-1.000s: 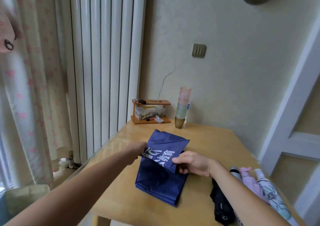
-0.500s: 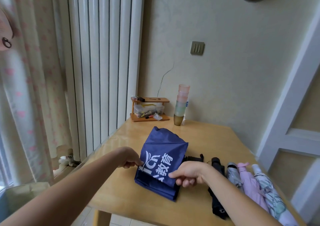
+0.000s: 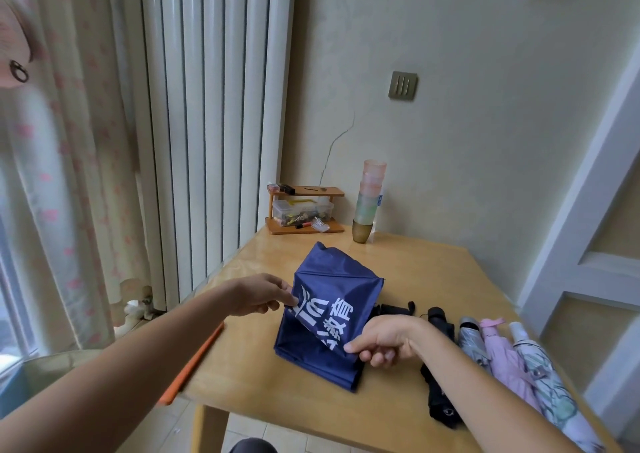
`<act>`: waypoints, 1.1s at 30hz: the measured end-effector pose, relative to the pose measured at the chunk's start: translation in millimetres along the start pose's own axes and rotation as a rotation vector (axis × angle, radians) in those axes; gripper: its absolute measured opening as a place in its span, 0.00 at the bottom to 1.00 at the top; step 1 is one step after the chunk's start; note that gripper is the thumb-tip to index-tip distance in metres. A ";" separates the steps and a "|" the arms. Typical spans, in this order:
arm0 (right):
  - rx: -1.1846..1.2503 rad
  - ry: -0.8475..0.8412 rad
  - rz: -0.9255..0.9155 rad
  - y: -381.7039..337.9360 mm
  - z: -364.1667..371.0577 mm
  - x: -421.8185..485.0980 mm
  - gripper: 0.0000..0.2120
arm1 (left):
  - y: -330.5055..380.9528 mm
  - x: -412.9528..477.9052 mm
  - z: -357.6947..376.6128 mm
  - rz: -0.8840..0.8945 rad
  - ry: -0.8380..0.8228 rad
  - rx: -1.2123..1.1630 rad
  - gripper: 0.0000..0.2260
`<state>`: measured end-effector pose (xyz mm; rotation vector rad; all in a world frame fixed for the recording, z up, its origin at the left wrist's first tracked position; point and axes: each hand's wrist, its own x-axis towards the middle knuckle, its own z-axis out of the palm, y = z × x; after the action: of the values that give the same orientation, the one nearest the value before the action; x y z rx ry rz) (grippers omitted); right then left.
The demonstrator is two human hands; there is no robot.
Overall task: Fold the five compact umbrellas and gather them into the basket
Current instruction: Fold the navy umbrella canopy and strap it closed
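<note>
On the light wooden tabletop (image 3: 433, 279), the left grip (image 3: 258, 295) and right grip (image 3: 384, 340) each pinch an edge of the navy-blue fabric umbrella with white lettering (image 3: 332, 279). To its right, a black folded umbrella (image 3: 440, 393), a silver one (image 3: 472, 341), a pink one (image 3: 505, 359) and a white patterned one (image 3: 547, 386) lie side by side.

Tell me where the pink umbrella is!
In the head view, the pink umbrella lies on the right side of the table, between the silver umbrella and the white patterned umbrella.

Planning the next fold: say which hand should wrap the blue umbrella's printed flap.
Probably the right hand: it pinches the printed flap of the blue umbrella at its free lower corner, while the left hand pinches its left edge, placed to anchor.
</note>
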<state>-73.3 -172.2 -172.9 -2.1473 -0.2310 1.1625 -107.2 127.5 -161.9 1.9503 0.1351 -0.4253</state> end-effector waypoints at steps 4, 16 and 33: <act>-0.005 -0.002 0.006 -0.8 -0.3 -1.3 0.09 | -6.9 0.8 3.8 -0.137 0.132 0.271 0.12; -0.065 0.016 0.031 -0.5 9.1 -8.9 0.08 | -1.1 -9.1 22.6 -0.351 0.119 0.502 0.21; -0.315 0.456 -0.044 -50.0 10.9 -30.1 0.10 | 2.4 -8.1 38.4 -0.233 0.136 0.619 0.11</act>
<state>-91.8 -142.7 -124.9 -2.6009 -0.2653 0.6128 -122.9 92.5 -170.5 2.5878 0.3540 -0.5297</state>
